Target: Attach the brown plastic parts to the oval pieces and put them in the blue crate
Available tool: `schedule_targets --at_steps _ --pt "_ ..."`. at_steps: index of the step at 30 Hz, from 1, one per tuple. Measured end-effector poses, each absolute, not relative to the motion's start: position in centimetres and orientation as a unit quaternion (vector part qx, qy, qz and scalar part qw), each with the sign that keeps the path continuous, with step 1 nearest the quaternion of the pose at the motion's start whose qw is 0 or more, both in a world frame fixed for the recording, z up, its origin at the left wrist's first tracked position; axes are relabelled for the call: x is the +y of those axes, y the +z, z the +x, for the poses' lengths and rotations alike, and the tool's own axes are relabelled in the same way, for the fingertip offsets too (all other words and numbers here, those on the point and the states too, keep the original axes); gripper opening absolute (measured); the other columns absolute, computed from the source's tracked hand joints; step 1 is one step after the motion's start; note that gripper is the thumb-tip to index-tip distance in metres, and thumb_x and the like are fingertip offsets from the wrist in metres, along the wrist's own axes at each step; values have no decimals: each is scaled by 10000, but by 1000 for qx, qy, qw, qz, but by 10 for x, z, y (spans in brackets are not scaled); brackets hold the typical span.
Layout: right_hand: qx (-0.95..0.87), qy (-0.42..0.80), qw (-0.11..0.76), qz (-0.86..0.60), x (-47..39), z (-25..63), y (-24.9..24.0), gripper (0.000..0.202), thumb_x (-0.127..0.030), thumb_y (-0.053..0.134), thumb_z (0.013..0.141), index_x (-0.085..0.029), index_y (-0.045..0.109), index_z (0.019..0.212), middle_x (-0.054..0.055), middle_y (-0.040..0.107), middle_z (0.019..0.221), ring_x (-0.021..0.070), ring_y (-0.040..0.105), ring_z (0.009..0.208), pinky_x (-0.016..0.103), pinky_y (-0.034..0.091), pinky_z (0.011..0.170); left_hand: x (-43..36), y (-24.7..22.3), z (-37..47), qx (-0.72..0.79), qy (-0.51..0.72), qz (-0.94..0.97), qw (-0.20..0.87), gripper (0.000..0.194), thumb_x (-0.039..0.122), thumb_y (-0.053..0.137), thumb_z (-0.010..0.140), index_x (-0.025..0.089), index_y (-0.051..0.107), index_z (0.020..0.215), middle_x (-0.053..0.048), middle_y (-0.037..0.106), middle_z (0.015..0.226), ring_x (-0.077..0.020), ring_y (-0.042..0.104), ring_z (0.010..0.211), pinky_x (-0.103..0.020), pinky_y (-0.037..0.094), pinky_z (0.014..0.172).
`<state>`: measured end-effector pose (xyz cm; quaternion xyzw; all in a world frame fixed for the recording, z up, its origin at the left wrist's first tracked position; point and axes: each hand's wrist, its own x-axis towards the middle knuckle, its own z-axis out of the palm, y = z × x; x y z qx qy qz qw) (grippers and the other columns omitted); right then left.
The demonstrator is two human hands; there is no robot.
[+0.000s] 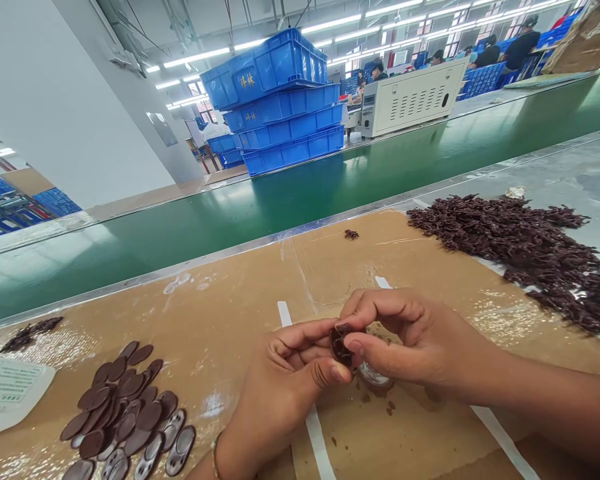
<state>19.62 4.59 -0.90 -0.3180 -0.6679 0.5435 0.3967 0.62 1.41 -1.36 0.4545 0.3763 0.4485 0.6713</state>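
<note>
My left hand [295, 380] is closed, its thumb and fingers gripping a small dark brown oval piece [341, 345] by the left side. My right hand [405, 340] pinches the same piece at its right edge; whether a smaller part sits between those fingertips I cannot tell. Just under the right fingers is a small clear round dish [375, 375], partly hidden by them. To the left lies a heap of flat brown oval pieces [130, 400], some showing glossy, recessed faces. A big pile of small dark brown twig-like parts [510, 247] spreads at the right.
Brown sheeting with white tape strips [320, 443] covers the bench. A white translucent container [13, 393] stands at the left edge. Beyond runs a green conveyor belt [180, 233], with stacked blue crates [290, 120] and a beige machine [415, 97] behind it. People sit farther back.
</note>
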Motion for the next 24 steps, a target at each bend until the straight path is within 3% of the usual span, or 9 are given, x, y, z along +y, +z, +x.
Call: schedule_targets --at_steps 14,19,22,24 --pt "-650 575 371 -330 46 197 -6 186 -378 694 852 -194 683 821 27 660 730 134 601 631 221 477 493 14 -18 5 380 458 442 671 337 253 899 688 251 806 1012 -40 797 859 -137 722 758 -206 560 751" --pt "-666 558 360 -340 49 204 1 259 -452 694 868 -214 731 965 49 740 878 165 683 757 267 558 668 13 -11 9 382 470 426 672 353 263 901 689 237 799 1026 -34 792 866 -114 714 743 -199 559 748" --pt "-719 476 362 -355 53 211 -5 208 -443 722 849 -249 742 921 30 729 872 181 684 794 276 548 701 13 -6 13 385 496 387 675 363 237 950 592 202 805 923 -12 773 795 -90 698 701 -185 559 725" --pt "-734 455 357 -357 54 213 -9 194 -447 724 846 -263 744 906 29 731 879 194 690 807 279 549 688 14 -7 16 395 498 363 681 492 211 982 502 179 791 955 -9 764 784 -98 703 695 -201 564 727"
